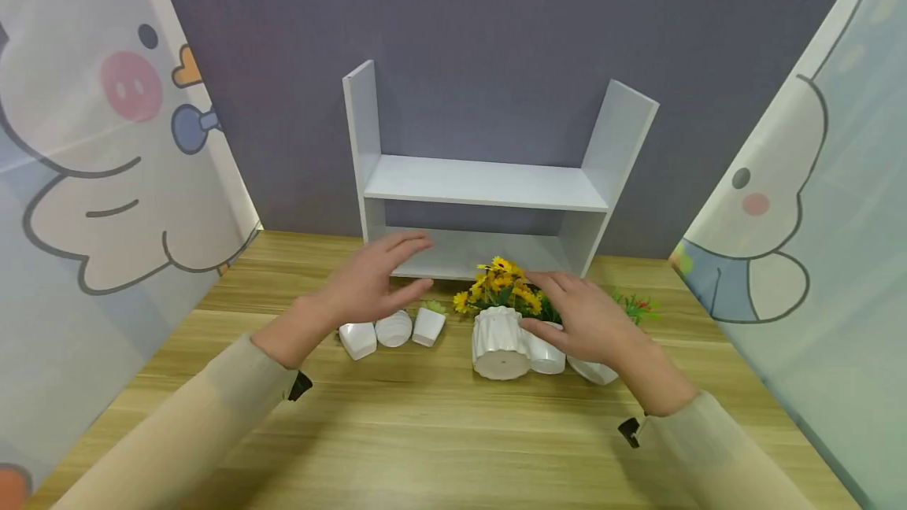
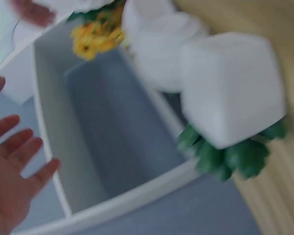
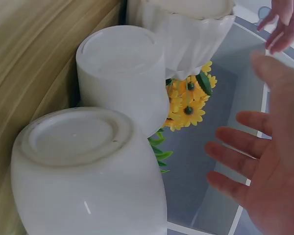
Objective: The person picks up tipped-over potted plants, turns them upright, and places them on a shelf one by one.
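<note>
Above three small white pots my left hand hovers with its fingers straight, holding nothing. Of these, a square pot bears green leaves, a ribbed round pot lies in the middle, and a tapered pot has a pale green succulent. My right hand is over the larger pots, fingers extended and holding nothing. Near it are a fluted white pot with yellow flowers, a smooth white pot, and a rounded white pot. All the pots lie tipped, bases towards me.
A white two-tier shelf stands at the back of the wooden table, against a grey panel. Its two side boards rise above the upper tier. Curtains with cartoon animals hang on both sides.
</note>
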The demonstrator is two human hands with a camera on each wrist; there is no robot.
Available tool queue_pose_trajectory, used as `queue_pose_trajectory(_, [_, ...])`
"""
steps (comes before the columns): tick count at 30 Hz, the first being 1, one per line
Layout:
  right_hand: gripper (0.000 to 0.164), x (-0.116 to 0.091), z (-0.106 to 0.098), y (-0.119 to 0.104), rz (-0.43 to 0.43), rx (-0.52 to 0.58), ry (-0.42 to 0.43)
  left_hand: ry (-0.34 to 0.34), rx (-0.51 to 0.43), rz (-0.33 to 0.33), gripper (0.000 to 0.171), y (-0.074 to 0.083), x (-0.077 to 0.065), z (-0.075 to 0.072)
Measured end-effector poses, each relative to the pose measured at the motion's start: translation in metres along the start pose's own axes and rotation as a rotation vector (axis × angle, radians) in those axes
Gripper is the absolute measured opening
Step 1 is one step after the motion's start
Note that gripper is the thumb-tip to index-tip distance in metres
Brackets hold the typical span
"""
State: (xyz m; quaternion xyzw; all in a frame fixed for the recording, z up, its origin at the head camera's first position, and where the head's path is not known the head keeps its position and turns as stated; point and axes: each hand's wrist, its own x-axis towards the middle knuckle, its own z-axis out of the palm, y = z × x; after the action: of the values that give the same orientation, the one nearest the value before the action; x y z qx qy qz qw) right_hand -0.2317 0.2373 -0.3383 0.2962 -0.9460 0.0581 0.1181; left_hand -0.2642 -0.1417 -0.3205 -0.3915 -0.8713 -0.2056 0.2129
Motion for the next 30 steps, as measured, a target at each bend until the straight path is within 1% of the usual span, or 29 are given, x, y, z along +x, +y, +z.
queue_pose_trajectory(2, [0.071,-0.002,-0.002,-0.002,-0.007,-0.009,0.01,0.134,-0.034,0.055,0.055,-0.006,0.006,-0.012])
queue_pose_trajectory(4, [0.066,-0.004,-0.004,-0.003,-0.011,-0.021,0.01,0.279,-0.062,0.122,0.049,-0.012,0.016,-0.029])
queue_pose_trajectory(5, [0.065,-0.005,-0.005,-0.003,-0.013,-0.026,0.011,0.352,-0.065,0.143,0.047,-0.016,0.023,-0.038])
queue_pose_trajectory(8, [0.064,-0.008,-0.007,-0.004,-0.017,-0.035,0.022,0.55,-0.066,0.171,0.041,-0.027,0.045,-0.069])
queue_pose_trajectory(9, [0.063,-0.009,-0.008,-0.004,-0.019,-0.035,0.026,0.613,-0.071,0.164,0.04,-0.031,0.053,-0.078])
queue_pose_trajectory(10, [0.063,-0.009,-0.008,-0.005,-0.021,-0.034,0.031,0.662,-0.072,0.138,0.04,-0.035,0.061,-0.086])
queue_pose_trajectory(12, [0.062,-0.01,-0.009,-0.005,-0.023,-0.029,0.038,0.733,-0.085,0.073,0.042,-0.045,0.078,-0.1])
queue_pose_trajectory(13, [0.062,-0.011,-0.009,-0.005,-0.024,-0.026,0.04,0.743,-0.105,0.023,0.044,-0.05,0.085,-0.106])
queue_pose_trajectory(15, [0.061,-0.012,-0.009,-0.004,-0.024,-0.026,0.045,0.723,-0.157,-0.092,0.047,-0.061,0.099,-0.116])
queue_pose_trajectory(18, [0.062,-0.014,-0.009,-0.001,-0.01,-0.032,0.055,0.619,-0.25,-0.271,0.051,-0.075,0.117,-0.124])
queue_pose_trajectory(19, [0.062,-0.015,-0.009,0.0,-0.004,-0.034,0.058,0.58,-0.275,-0.317,0.051,-0.08,0.121,-0.125])
queue_pose_trajectory(21, [0.062,-0.018,-0.01,0.001,0.008,-0.04,0.062,0.532,-0.32,-0.376,0.051,-0.088,0.129,-0.125])
queue_pose_trajectory(22, [0.062,-0.02,-0.011,0.002,0.009,-0.039,0.065,0.523,-0.341,-0.39,0.05,-0.092,0.132,-0.125])
queue_pose_trajectory(25, [0.061,-0.024,-0.013,0.004,0.003,-0.042,0.074,0.547,-0.403,-0.358,0.042,-0.099,0.139,-0.123])
queue_pose_trajectory(28, [0.06,-0.03,-0.017,0.006,0.005,-0.047,0.09,0.578,-0.474,-0.318,0.03,-0.102,0.145,-0.121])
queue_pose_trajectory(30, [0.06,-0.034,-0.02,0.008,0.016,-0.048,0.101,0.596,-0.511,-0.316,0.03,-0.101,0.15,-0.119])
